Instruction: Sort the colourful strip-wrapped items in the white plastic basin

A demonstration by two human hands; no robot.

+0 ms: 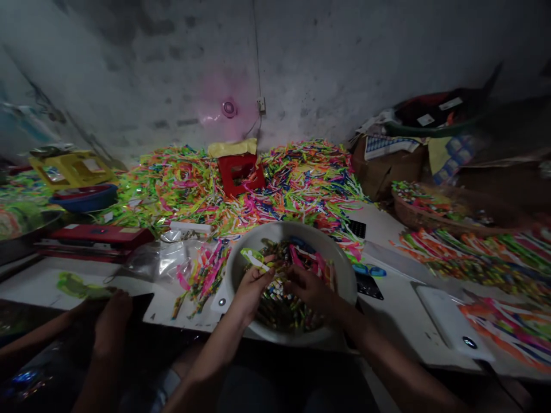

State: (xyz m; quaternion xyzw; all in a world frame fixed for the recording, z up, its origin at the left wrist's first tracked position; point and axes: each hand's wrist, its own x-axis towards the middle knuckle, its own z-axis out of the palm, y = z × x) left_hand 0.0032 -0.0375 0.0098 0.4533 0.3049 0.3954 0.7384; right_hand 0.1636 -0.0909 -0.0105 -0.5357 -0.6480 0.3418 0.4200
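A large pale basin (344,267) stands at the table's front edge, holding many small, colourful wrapped sticks. Over its left part, my left hand (253,287) is closed on a yellow-green and white strip (255,259), pinched between thumb and fingers. My right hand (310,289) is over the basin's middle, just right of my left hand, its fingers curled above the sticks; what they hold, if anything, is too dark to make out. A pile of pink and green strips (206,275) lies on the table left of the basin.
A co-worker's hands (114,312) hold a yellow-green item at the left. Behind are heaped colourful strips (181,178), a red stool (241,175) and a blurred pink fan (229,107). A red sealing machine (94,241) stands left. At right are a white scale (451,321) and a basket (430,218).
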